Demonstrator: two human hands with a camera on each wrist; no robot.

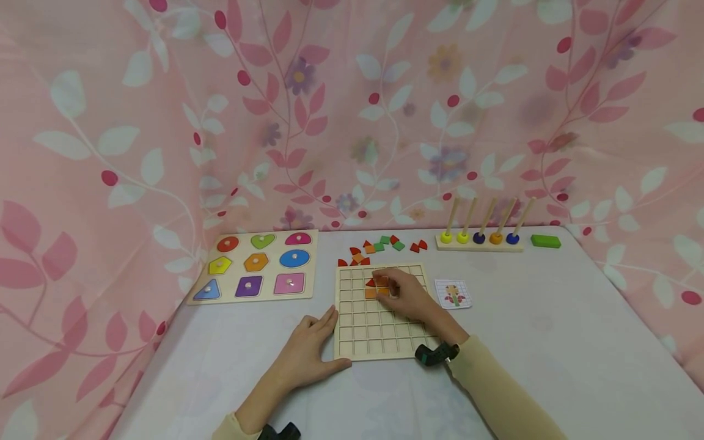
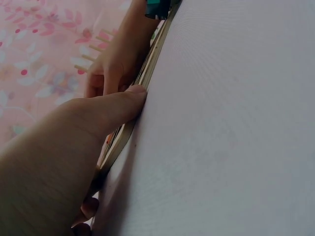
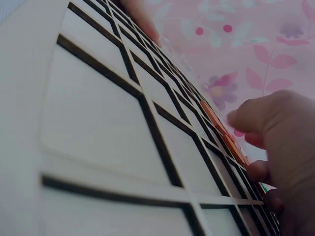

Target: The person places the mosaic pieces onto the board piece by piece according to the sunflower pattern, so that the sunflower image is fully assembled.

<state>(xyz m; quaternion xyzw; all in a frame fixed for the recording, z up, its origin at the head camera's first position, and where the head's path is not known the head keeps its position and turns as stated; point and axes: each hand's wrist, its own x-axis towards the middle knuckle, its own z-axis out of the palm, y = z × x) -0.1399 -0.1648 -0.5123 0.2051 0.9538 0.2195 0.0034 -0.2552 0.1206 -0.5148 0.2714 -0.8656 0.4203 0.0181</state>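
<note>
A square wooden grid board (image 1: 379,333) lies flat on the table. Beside its left edge rests my left hand (image 1: 305,351), fingers extended along the side, the thumb (image 2: 129,101) touching the front edge. My right hand (image 1: 406,295) is over the upper part of the grid, fingers bent and thumb apart from them. Around its fingertips are a red piece (image 1: 370,282) and an orange square (image 1: 371,294) in the cells. In the right wrist view, a fingertip touches the board beside orange pieces (image 3: 224,135); the thumb stands off the surface. The fingers partly hide the pieces there.
Behind the board lie several loose red, orange and green pieces (image 1: 379,247). A picture card (image 1: 453,294) is to its right. Farther off are a knobbed shape puzzle (image 1: 321,235), a peg stand with rings (image 1: 478,246) and a green block (image 1: 546,241).
</note>
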